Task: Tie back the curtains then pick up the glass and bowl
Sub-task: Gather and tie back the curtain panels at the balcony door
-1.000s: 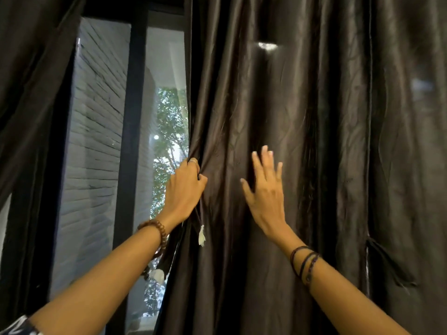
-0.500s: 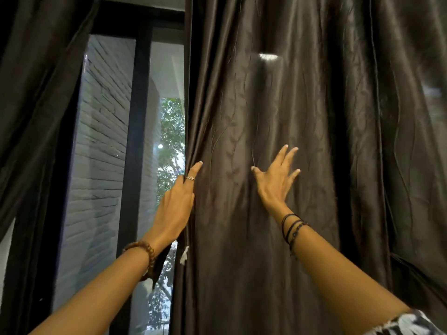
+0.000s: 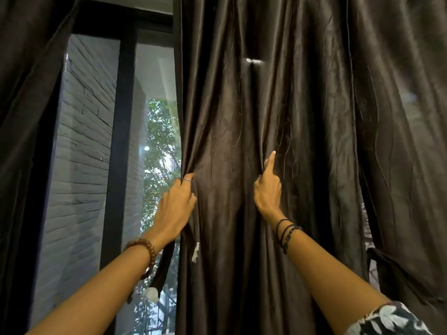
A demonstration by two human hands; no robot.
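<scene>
Left hand [image 3: 177, 204] is gripping the edge of a dark brown satin curtain [image 3: 302, 141]; right hand [image 3: 267, 189] is pinching a fold.

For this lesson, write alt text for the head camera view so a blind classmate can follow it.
Two bare hands gather a dark curtain: the left hand grips its inner edge, and the right hand bunches a fold. Left of it, a window shows a brick wall and trees.

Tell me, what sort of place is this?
Probably a room in a home, at a tall window. Dark floor-length curtains hang over a black-framed window, and outside stand a grey brick wall and leafy trees.
</scene>
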